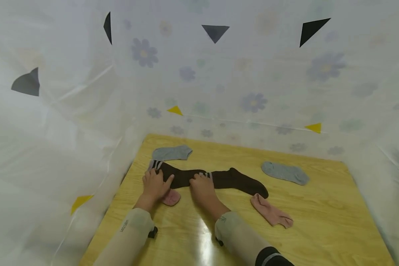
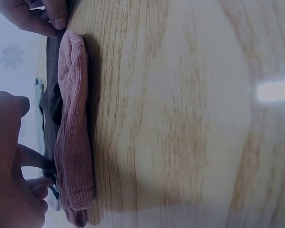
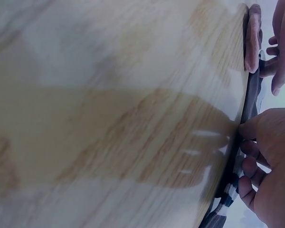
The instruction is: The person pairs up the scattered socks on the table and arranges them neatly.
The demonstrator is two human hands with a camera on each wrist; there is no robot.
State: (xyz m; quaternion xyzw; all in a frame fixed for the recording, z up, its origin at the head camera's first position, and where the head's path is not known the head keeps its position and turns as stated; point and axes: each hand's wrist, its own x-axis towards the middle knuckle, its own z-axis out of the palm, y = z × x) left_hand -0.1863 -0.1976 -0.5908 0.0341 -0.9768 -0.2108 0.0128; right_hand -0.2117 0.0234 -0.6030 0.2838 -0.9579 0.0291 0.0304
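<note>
Two long dark brown socks with striped cuffs lie end to end across the table in the head view: the left sock (image 1: 179,178) and the right sock (image 1: 236,179). My left hand (image 1: 155,184) touches the left sock by its cuff, thumb held out to the side. With bent fingers, my right hand (image 1: 203,190) pinches the left sock's toe end, right beside the other sock's striped cuff. A pink sock (image 2: 75,123) lies in front of the left dark sock, partly hidden by my left hand in the head view.
A grey sock (image 1: 172,152) lies behind the left dark sock, and another grey sock (image 1: 285,173) is toward the right. A second pink sock (image 1: 272,210) touches the right dark sock's toe. Pale flowered sheeting (image 1: 219,81) encloses the wooden table (image 1: 332,221).
</note>
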